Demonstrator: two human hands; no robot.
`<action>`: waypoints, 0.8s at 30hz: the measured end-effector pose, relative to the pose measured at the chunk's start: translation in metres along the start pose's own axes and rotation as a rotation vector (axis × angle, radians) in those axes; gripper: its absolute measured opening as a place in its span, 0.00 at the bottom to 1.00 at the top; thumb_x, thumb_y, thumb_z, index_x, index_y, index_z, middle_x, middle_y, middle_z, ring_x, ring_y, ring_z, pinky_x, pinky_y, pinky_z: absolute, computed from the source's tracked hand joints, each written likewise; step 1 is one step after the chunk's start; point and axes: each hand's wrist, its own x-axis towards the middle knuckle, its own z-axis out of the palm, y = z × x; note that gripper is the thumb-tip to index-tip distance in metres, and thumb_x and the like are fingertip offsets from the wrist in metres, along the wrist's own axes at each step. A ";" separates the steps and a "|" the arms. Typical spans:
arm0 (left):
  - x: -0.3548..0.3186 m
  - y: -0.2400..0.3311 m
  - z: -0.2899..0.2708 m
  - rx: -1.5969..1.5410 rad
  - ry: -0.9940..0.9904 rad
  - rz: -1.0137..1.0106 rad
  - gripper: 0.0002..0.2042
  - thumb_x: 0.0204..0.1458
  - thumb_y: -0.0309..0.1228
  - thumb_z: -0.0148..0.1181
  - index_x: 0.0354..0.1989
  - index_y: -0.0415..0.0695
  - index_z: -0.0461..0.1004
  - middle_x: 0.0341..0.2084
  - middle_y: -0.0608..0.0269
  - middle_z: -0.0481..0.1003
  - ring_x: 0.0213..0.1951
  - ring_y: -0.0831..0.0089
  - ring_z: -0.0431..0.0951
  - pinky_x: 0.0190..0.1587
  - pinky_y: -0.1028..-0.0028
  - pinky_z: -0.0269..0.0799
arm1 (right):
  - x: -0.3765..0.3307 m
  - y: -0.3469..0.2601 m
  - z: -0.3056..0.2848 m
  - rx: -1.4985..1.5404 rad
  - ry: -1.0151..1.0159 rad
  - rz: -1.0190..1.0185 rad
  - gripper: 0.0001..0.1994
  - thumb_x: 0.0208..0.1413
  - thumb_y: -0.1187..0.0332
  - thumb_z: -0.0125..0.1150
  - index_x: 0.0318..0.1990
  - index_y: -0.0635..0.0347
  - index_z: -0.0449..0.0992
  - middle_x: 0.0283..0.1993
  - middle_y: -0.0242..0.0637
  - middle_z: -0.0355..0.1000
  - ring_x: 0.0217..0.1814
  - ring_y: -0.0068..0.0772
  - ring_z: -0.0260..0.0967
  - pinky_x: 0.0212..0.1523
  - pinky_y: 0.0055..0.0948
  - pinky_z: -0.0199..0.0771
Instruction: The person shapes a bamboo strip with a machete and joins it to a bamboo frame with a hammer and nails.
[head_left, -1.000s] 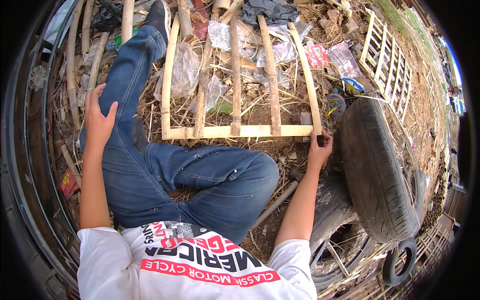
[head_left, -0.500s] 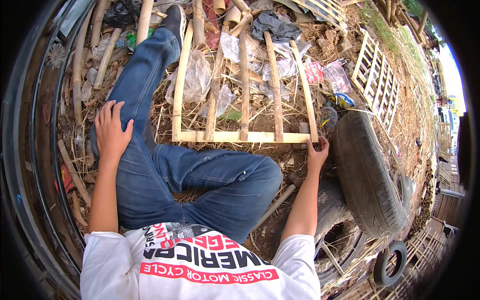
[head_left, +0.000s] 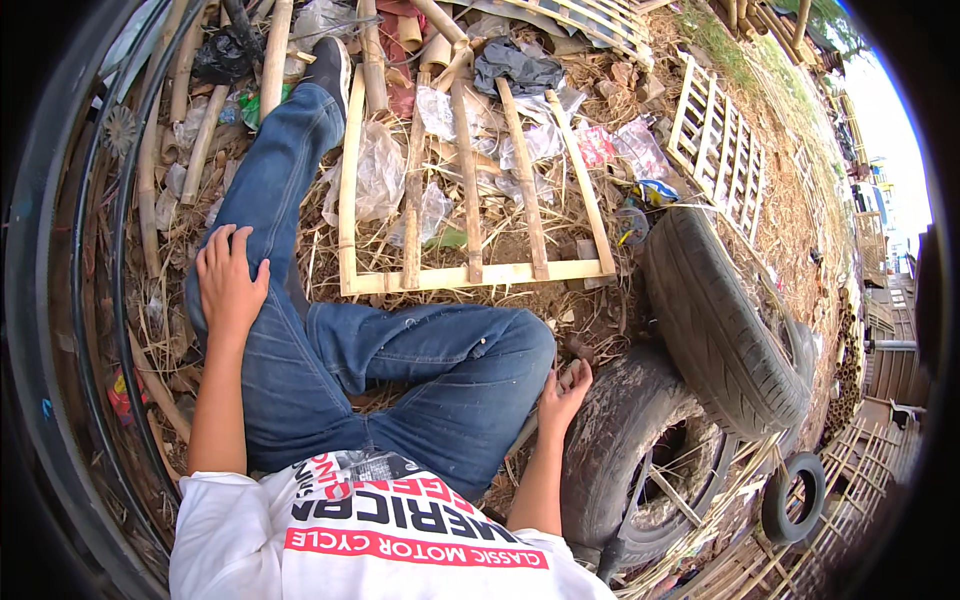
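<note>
My left hand (head_left: 232,280) lies on my left thigh with its fingers spread, holding nothing. Beside my bent right knee is my right hand (head_left: 566,396), thumb and fingers apart and slightly curled, with no object visible in it. In front of my legs, a bamboo slat frame (head_left: 508,272) rests on the littered ground. Its near crosspiece joins several long slats (head_left: 524,180) that run away from me. The far ends of the slats lie among plastic scraps and bamboo poles. Neither hand touches the frame.
At right, a worn tyre (head_left: 715,320) leans near a second tyre (head_left: 620,450) on the ground; a smaller tyre (head_left: 793,498) lies beyond. A bamboo lattice (head_left: 716,145) sits at the far right. Black metal tubes (head_left: 122,230) run along my left. Bamboo poles (head_left: 276,60) lie ahead.
My right hand has let go of the frame's near right corner and drawn back beside my right knee. My left hand stays on my thigh. The view has shifted slightly.
</note>
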 end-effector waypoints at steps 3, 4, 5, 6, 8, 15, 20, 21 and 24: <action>-0.003 -0.003 0.001 -0.005 0.005 0.004 0.25 0.45 0.34 0.65 0.54 0.44 0.66 0.53 0.54 0.66 0.60 0.58 0.63 0.63 0.59 0.55 | -0.025 0.004 -0.018 -0.047 -0.063 -0.045 0.35 0.50 0.73 0.67 0.64 0.65 0.56 0.62 0.47 0.60 0.62 0.42 0.61 0.54 0.36 0.67; -0.004 -0.004 0.001 -0.007 0.005 0.003 0.25 0.45 0.34 0.65 0.54 0.45 0.66 0.53 0.54 0.66 0.60 0.58 0.63 0.63 0.59 0.55 | -0.032 -0.001 -0.024 -0.094 -0.079 -0.052 0.35 0.49 0.72 0.67 0.64 0.66 0.55 0.61 0.48 0.60 0.61 0.43 0.62 0.53 0.36 0.67; -0.005 -0.006 0.001 -0.009 0.003 0.000 0.26 0.45 0.34 0.65 0.54 0.45 0.66 0.53 0.54 0.66 0.60 0.58 0.62 0.63 0.59 0.55 | -0.038 -0.006 -0.028 -0.106 -0.073 -0.060 0.36 0.48 0.72 0.67 0.64 0.66 0.55 0.61 0.48 0.60 0.61 0.43 0.62 0.53 0.36 0.67; -0.007 -0.008 0.001 -0.011 0.003 -0.006 0.26 0.45 0.34 0.65 0.54 0.45 0.66 0.53 0.54 0.66 0.60 0.58 0.62 0.63 0.59 0.55 | -0.042 -0.011 -0.032 -0.119 -0.069 -0.072 0.36 0.48 0.72 0.67 0.64 0.66 0.55 0.61 0.49 0.60 0.60 0.43 0.62 0.53 0.37 0.67; -0.007 -0.010 0.000 -0.017 0.003 -0.014 0.26 0.45 0.35 0.65 0.54 0.45 0.66 0.53 0.54 0.66 0.60 0.58 0.62 0.63 0.59 0.55 | -0.047 -0.015 -0.035 -0.138 -0.068 -0.076 0.37 0.48 0.72 0.67 0.64 0.65 0.55 0.61 0.51 0.60 0.60 0.44 0.62 0.54 0.38 0.67; -0.008 -0.004 0.003 -0.033 0.012 0.002 0.25 0.47 0.36 0.65 0.54 0.47 0.66 0.54 0.55 0.66 0.60 0.58 0.62 0.63 0.59 0.55 | -0.060 -0.036 -0.039 -0.090 -0.041 -0.129 0.37 0.47 0.74 0.67 0.65 0.64 0.55 0.59 0.51 0.62 0.59 0.44 0.64 0.55 0.37 0.68; -0.009 -0.017 0.015 0.019 0.000 -0.009 0.26 0.48 0.37 0.64 0.56 0.48 0.65 0.55 0.57 0.65 0.61 0.58 0.62 0.62 0.59 0.56 | -0.096 -0.026 -0.048 -0.134 -0.074 -0.155 0.34 0.47 0.75 0.65 0.63 0.64 0.57 0.60 0.52 0.61 0.62 0.51 0.61 0.60 0.40 0.63; -0.010 -0.023 0.018 0.036 0.001 -0.018 0.25 0.49 0.38 0.64 0.56 0.49 0.65 0.55 0.57 0.65 0.61 0.57 0.62 0.62 0.58 0.56 | -0.107 -0.020 -0.051 -0.104 -0.120 -0.094 0.33 0.47 0.75 0.64 0.62 0.65 0.57 0.62 0.54 0.59 0.64 0.57 0.57 0.64 0.41 0.58; -0.007 -0.016 0.014 0.051 -0.050 -0.035 0.25 0.51 0.40 0.63 0.57 0.52 0.65 0.56 0.58 0.65 0.62 0.58 0.61 0.63 0.56 0.56 | -0.145 0.010 -0.069 -0.158 -0.097 -0.032 0.27 0.47 0.78 0.62 0.57 0.65 0.62 0.56 0.57 0.63 0.60 0.59 0.61 0.60 0.43 0.62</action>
